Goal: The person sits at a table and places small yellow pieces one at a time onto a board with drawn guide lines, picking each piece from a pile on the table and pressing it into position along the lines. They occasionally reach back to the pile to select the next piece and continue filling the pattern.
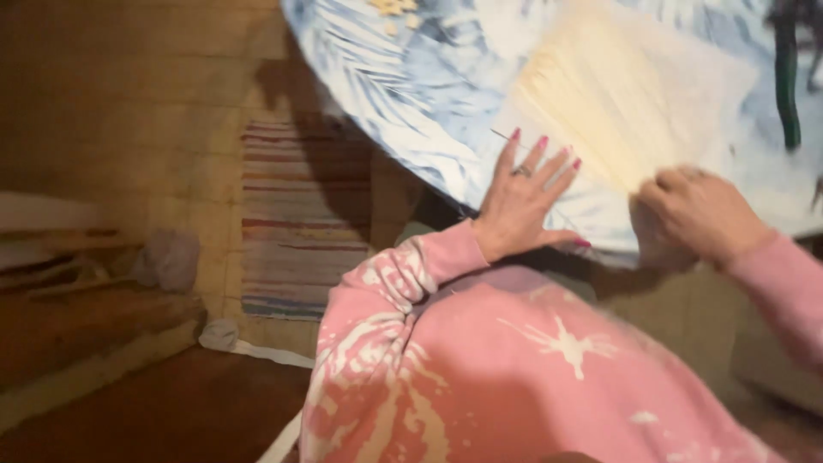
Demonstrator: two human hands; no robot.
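Observation:
My left hand [525, 199] lies flat with fingers spread on the blue-and-white patterned tablecloth [403, 94], just left of a pale cream fanned sheet of thin strands [630, 90]. Its nails are pink and a ring sits on one finger. My right hand [696, 214] is curled into a fist at the near corner of the cream sheet, pinching its edge. A thin stick or needle [501, 135] lies by the left fingertips. Pink tie-dye sleeves cover both arms.
The round table's edge [360, 111] curves toward me. A striped rug [296, 223] lies on the floor to the left. Wooden boards [77, 283] and a crumpled bag [167, 257] sit at far left. A dark green object [787, 86] rests at the table's right.

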